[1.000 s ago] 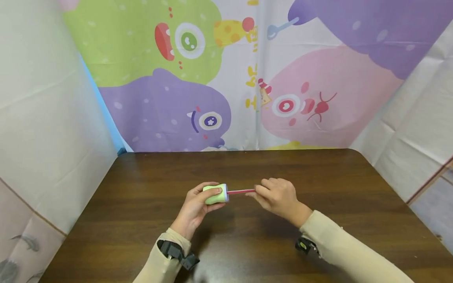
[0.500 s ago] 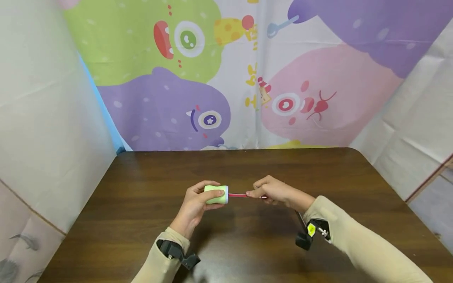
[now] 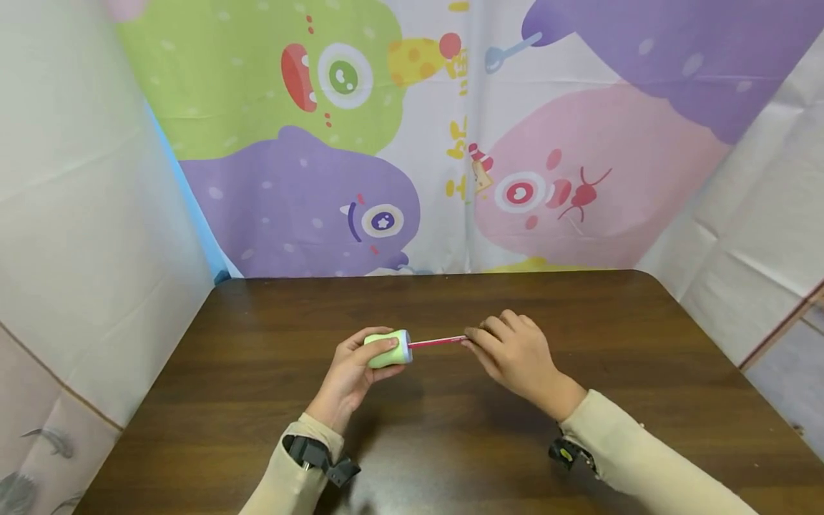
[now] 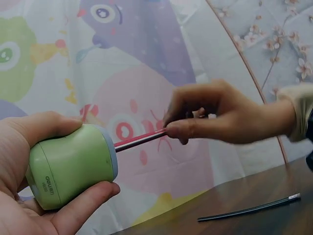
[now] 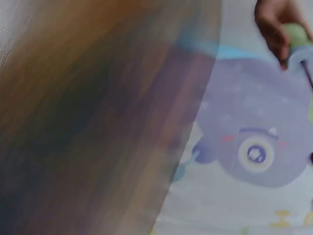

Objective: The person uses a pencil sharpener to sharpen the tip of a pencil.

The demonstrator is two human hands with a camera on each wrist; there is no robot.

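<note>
My left hand [image 3: 344, 379] grips a light green pencil sharpener [image 3: 385, 349] with a pale blue rim, thumb on its upper side and fingers around and beneath it. A red-and-white striped pencil [image 3: 436, 342] sticks into the rim end, its tip hidden inside. My right hand [image 3: 518, 357] pinches the pencil's outer end between thumb and fingers, knuckles up. In the left wrist view, the sharpener body [image 4: 73, 161] bears small printed lettering. The right wrist view catches only the sharpener [image 5: 297, 36], part of the left hand [image 5: 274, 22] and the pencil at its right edge.
Both hands are above a dark brown wooden table [image 3: 444, 443]. Behind it hangs a cloth printed with cartoon monsters [image 3: 309, 207], with pale cloth at both sides. A thin dark rod [image 4: 249, 208] with a pale tip shows low in the left wrist view.
My right wrist has turned over and back, its fingers regripping nearer the pencil's outer end. The sharpener has shifted slightly up and left, and the pencil tilts up toward the right.
</note>
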